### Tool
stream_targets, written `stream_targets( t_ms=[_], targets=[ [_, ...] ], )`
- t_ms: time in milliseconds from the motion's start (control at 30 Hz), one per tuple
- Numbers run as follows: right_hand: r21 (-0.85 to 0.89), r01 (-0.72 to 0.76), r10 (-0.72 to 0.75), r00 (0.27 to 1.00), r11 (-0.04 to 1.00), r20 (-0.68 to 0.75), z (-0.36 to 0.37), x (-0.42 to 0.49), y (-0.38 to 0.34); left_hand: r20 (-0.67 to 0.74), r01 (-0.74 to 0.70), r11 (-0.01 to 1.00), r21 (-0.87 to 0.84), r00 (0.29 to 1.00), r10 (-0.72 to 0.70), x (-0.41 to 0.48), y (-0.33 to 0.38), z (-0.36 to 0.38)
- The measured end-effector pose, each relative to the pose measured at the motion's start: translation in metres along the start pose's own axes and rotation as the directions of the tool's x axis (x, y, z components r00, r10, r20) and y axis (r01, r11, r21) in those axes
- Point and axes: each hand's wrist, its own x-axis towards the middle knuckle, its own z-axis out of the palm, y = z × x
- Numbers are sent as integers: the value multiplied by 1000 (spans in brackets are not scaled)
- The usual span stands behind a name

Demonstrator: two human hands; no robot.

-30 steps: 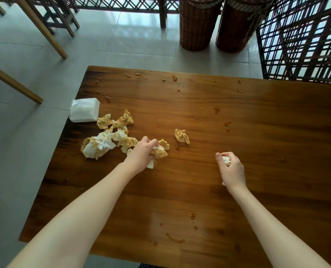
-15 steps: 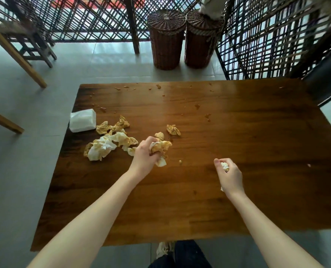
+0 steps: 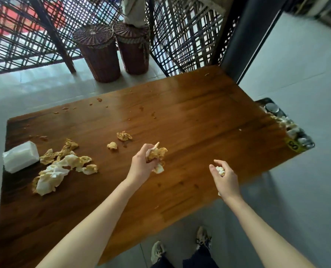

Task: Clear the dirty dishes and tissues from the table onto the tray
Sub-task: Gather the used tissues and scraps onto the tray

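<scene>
My left hand [image 3: 141,165] is raised over the middle of the wooden table [image 3: 199,120] and grips a wad of stained tissues [image 3: 156,154]. My right hand [image 3: 224,176] hangs near the table's front right edge, fingers curled round a small white tissue ball [image 3: 220,169]. A heap of dirty tissues [image 3: 60,167] lies on the table's left part. Two small stained tissues [image 3: 124,135] [image 3: 112,145] lie apart near the middle. The dark tray [image 3: 288,124] with dishes and tissues on it sits beyond the table's right end, partly hidden by the table edge.
A white tissue pack [image 3: 20,157] rests at the table's left edge. Two wicker baskets [image 3: 100,53] [image 3: 133,47] stand on the floor behind the table, before black lattice screens [image 3: 185,33]. Food spots dot the tabletop. My shoes [image 3: 203,238] show below.
My left hand has lifted the stained tissues off the table and moved right. The view has swung right and the tray has come into sight. My right hand keeps its tissue ball.
</scene>
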Motion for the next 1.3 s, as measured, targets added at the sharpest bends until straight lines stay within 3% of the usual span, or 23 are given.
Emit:
stream_targets(
  t_ms=[333, 600, 867, 1100, 1300],
  targets=[
    [114, -90, 101, 991, 989, -92, -75, 17, 78, 118, -104, 994, 23, 988, 101, 27, 59, 108],
    [209, -149, 181, 973, 966, -143, -178, 66, 174, 154, -143, 988, 67, 979, 131, 52, 142, 248],
    [203, -194, 238, 946, 960, -220, -284, 110, 239, 239, -153, 988, 24, 961, 143, 62, 208, 367],
    [220, -235, 274, 946, 947, -170, -320, 161, 266, 292, -109, 994, 28, 952, 96, 99, 237, 424],
    [118, -260, 277, 947, 958, -163, -349, 237, 299, 324, -127, 992, -7, 938, 122, 162, 263, 479]
  ],
)
